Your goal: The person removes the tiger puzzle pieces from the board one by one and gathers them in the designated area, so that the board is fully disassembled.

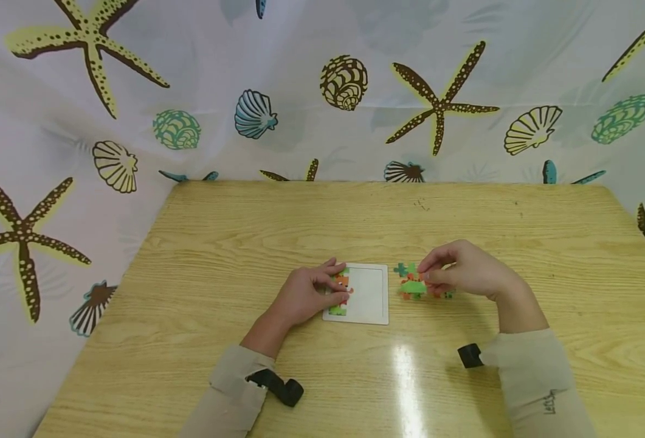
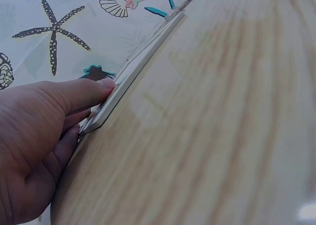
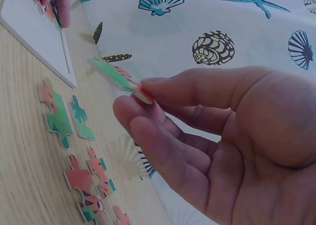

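A white puzzle tray (image 1: 368, 295) lies on the table, with joined orange and green puzzle pieces (image 1: 338, 309) along its left side. My left hand (image 1: 306, 295) rests over that side, fingers extended across the pieces; its thumb (image 2: 91, 91) touches the tray's edge in the left wrist view. To the right of the tray, my right hand (image 1: 464, 271) pinches a green and orange puzzle piece (image 3: 116, 75) between thumb and index finger, raised above the table. Below it lie loose puzzle pieces (image 3: 59, 116), partly hidden by this hand in the head view.
The wooden table (image 1: 218, 237) reaches back to a white cloth (image 1: 300, 55) printed with starfish and shells. More loose pieces (image 3: 91, 205) lie near the tray's right side. Black wrist straps (image 1: 281, 389) sit over both sleeves.
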Available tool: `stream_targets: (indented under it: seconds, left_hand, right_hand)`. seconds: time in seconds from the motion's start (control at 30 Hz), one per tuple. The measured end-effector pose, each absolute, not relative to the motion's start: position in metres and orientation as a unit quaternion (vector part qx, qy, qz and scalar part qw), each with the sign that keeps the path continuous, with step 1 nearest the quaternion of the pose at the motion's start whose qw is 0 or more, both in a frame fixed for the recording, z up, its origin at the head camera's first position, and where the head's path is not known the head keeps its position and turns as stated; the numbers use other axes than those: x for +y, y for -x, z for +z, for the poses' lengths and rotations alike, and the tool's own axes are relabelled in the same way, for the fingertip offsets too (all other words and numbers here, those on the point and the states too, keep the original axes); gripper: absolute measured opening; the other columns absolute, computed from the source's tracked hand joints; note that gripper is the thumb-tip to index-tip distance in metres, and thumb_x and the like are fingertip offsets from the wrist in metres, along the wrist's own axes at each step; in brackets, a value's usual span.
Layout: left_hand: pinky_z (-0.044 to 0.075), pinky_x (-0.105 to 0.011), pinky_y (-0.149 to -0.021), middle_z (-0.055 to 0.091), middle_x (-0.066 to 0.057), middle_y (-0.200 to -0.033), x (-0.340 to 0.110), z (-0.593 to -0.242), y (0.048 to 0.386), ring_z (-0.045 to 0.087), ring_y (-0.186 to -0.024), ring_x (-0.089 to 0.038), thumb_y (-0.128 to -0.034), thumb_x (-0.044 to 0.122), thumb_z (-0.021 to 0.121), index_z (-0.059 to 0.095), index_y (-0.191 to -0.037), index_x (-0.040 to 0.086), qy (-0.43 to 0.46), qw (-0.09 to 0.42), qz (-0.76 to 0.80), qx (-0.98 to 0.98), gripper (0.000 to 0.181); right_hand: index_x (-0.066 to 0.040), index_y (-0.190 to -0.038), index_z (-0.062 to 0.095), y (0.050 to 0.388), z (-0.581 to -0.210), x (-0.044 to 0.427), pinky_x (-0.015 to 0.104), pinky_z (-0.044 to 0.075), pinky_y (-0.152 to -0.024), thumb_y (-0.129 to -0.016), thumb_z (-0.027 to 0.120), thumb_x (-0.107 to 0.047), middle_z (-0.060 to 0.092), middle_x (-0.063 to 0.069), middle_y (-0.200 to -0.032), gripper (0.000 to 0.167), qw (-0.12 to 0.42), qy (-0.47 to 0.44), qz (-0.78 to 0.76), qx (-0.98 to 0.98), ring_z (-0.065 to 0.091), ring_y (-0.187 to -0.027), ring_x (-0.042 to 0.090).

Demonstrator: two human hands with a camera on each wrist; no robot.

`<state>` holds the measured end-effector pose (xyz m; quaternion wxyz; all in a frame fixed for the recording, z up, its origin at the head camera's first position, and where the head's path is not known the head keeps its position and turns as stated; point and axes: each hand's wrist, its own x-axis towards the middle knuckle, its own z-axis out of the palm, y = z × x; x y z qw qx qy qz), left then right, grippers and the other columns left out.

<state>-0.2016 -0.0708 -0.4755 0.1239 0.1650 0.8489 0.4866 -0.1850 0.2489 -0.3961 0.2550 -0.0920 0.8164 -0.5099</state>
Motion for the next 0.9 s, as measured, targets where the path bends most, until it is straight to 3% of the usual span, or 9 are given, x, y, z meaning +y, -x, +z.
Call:
stream_targets:
  seconds: [0.57,0.9]
  left_hand:
    - [0.032,-0.042,-0.120,0.062,0.001,-0.139,-0.066,-0.476,0.204,0.039,-0.147,-0.016,-0.0834,0.021,0.082,0.081,-0.085,0.014,-0.181,0.114,0.475,0.854,0.006]
    - [0.033,-0.042,-0.120,0.060,0.002,-0.141,-0.072,-0.478,0.207,0.037,-0.147,-0.015,-0.0840,0.021,0.082,0.081,-0.086,0.016,-0.179,0.122,0.470,0.855,0.005]
  right_hand:
    - [0.009,-0.116,0.066,0.186,-0.401,0.266,0.037,0.061,-0.082,-0.098,0.060,-0.005,0.071,0.018,-0.107,0.024,0.248,0.082,-0.487,0.834,0.071,-0.087,0.023]
    - [0.009,-0.115,0.066,0.189,-0.403,0.270,0.036,0.061,-0.080,-0.098,0.058,-0.003,0.067,0.014,-0.099,0.022,0.248,0.078,-0.482,0.837,0.067,-0.083,0.020]
